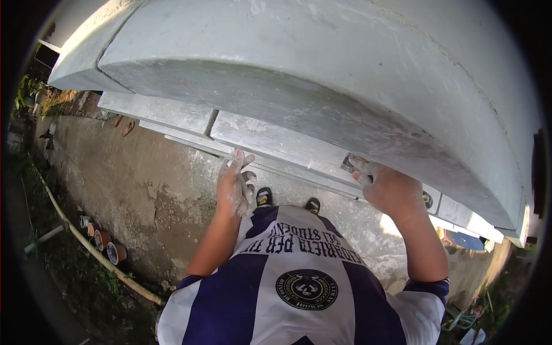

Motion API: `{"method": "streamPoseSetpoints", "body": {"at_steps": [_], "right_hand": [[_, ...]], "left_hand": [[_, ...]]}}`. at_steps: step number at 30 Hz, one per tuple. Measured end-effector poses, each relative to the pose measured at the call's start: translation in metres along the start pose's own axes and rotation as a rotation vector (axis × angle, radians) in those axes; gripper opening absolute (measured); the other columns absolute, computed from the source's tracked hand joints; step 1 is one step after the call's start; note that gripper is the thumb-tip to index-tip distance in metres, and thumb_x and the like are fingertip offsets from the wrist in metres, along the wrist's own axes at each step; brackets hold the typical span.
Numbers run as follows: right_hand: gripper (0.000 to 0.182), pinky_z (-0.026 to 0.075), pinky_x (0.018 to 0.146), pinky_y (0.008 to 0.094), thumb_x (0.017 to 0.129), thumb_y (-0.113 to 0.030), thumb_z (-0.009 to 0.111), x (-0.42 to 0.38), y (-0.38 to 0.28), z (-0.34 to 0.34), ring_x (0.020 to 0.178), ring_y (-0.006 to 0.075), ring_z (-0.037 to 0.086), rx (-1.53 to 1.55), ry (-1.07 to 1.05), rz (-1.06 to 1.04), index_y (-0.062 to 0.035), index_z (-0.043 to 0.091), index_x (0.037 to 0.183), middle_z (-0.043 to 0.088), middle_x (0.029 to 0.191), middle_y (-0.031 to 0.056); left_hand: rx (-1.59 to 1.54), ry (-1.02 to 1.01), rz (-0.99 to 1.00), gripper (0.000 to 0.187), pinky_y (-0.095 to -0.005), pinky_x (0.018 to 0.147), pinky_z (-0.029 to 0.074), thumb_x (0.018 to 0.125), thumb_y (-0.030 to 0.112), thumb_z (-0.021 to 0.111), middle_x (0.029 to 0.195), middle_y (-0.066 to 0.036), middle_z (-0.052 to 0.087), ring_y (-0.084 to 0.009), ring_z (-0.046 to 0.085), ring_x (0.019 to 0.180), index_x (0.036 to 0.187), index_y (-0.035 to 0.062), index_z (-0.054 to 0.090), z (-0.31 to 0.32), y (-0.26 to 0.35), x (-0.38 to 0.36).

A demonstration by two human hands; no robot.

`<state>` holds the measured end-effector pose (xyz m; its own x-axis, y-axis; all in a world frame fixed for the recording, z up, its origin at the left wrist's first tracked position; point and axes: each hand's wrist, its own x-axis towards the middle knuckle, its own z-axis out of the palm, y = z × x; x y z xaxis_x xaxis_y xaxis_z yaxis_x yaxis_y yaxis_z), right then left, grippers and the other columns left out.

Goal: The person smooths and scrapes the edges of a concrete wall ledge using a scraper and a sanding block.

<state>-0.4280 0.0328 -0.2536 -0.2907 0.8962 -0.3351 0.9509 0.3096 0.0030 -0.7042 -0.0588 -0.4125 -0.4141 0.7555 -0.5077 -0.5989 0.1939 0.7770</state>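
My right hand (382,183), dusted with white powder, pinches a small dark piece of sandpaper (347,163). It works just under the lower edge of a curved pale-grey ledge (276,92), against the whitish stepped surface (276,135) below. My left hand (234,183) is raised in front of that step, also coated in powder. Its fingers are loosely bent and apart, with nothing seen in them.
Concrete ground (132,178) lies below, with my two sandals on it. Several pots (116,252) stand at the left beside a long bamboo pole (98,259). A blue round object (464,240) sits at the right, partly hidden by the ledge.
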Motion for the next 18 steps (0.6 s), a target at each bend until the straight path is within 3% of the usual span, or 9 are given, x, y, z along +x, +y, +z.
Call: {"method": "streamPoseSetpoints", "body": {"at_steps": [2, 7, 10, 14, 18], "right_hand": [[0.038, 0.044, 0.107, 0.0474, 0.093, -0.039, 0.069, -0.009, 0.021, 0.004, 0.122, 0.0366, 0.060, -0.038, 0.037, 0.011, -0.0264, 0.073, 0.129, 0.066, 0.133, 0.0128], [0.035, 0.043, 0.109, 0.0441, 0.095, -0.040, 0.067, 0.012, 0.020, 0.023, 0.124, 0.0335, 0.060, 0.045, 0.039, -0.022, -0.0274, 0.075, 0.127, 0.067, 0.134, 0.0083], [0.035, 0.045, 0.107, 0.0431, 0.097, -0.040, 0.064, 0.030, -0.025, 0.013, 0.121, 0.0329, 0.062, 0.076, 0.129, -0.135, -0.0305, 0.073, 0.129, 0.071, 0.128, 0.0044], [0.040, 0.055, 0.091, 0.0466, 0.100, -0.041, 0.059, 0.056, -0.091, -0.003, 0.101, 0.0369, 0.071, 0.208, -0.038, -0.245, -0.0092, 0.075, 0.117, 0.074, 0.112, 0.0176], [0.041, 0.058, 0.085, 0.0482, 0.101, -0.040, 0.057, 0.055, -0.113, 0.010, 0.094, 0.0387, 0.072, 0.347, -0.107, -0.252, -0.0033, 0.074, 0.111, 0.074, 0.102, 0.0213]], "left_hand": [[-0.031, -0.032, -0.003, 0.074, -0.0213, 0.041, 0.042, 0.094, 0.048, 0.074, 0.119, -0.016, 0.062, -0.0110, 0.058, 0.069, 0.142, 0.0019, 0.042, -0.005, 0.000, 0.001], [0.007, -0.019, -0.004, 0.067, -0.0209, 0.043, 0.042, 0.097, 0.045, 0.071, 0.116, -0.014, 0.064, -0.0106, 0.060, 0.068, 0.142, 0.0045, 0.043, 0.008, 0.002, -0.008], [0.021, -0.004, 0.010, 0.064, -0.0204, 0.042, 0.042, 0.097, 0.046, 0.070, 0.113, -0.012, 0.065, -0.0098, 0.061, 0.067, 0.140, 0.0057, 0.045, 0.012, 0.002, -0.009], [0.060, 0.036, 0.020, 0.062, -0.0203, 0.043, 0.042, 0.097, 0.047, 0.070, 0.109, -0.010, 0.065, -0.0097, 0.061, 0.068, 0.136, 0.0070, 0.046, 0.019, -0.001, -0.007], [0.046, -0.029, 0.012, 0.061, -0.0205, 0.042, 0.043, 0.096, 0.049, 0.070, 0.106, -0.009, 0.063, -0.0101, 0.062, 0.068, 0.134, 0.0079, 0.046, 0.019, -0.006, 0.000]]}}
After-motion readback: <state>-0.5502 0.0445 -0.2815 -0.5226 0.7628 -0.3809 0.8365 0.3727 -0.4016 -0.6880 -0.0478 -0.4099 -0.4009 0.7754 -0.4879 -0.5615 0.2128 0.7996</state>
